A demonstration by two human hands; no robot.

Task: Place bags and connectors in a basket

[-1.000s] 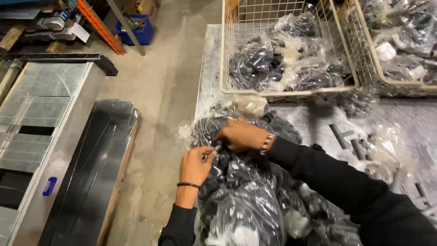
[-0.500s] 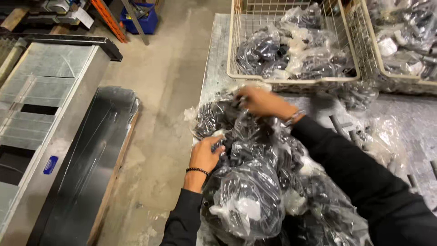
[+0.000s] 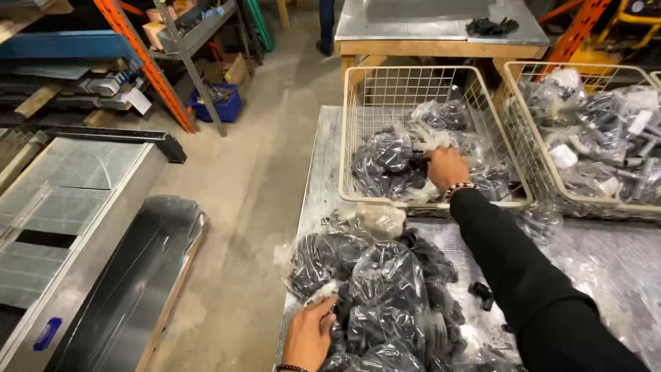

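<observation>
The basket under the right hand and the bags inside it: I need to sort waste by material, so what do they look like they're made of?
The basket looks like metal wire with a cream coating: thin rods in an open grid, matte, with a thicker rim. The bags look like thin clear plastic film: glossy, crinkled, dark parts showing through. What those parts are made of can't be told. The right hand rests on the bags.
</observation>
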